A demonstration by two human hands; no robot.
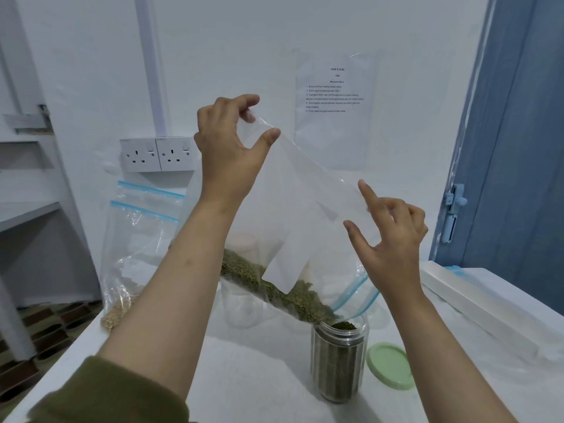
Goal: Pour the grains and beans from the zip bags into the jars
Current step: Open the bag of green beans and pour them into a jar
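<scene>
Green beans pour from a tilted bag point(308, 190) into a jar point(339, 358).
The left hand point(227, 138) pinches the bag's high corner; the right hand point(392, 236) touches its side with loose fingers. The green lid point(389, 366) lies right of the jar, on the near table point(244, 386).

White paper sheet point(335, 109) on wall, top line reads "TASK & GOAL", small numbered lines below too tiny to read

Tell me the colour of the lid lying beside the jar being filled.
Pale green. The lid lies flat on the table right of the jar, clearest in the head view.
</scene>
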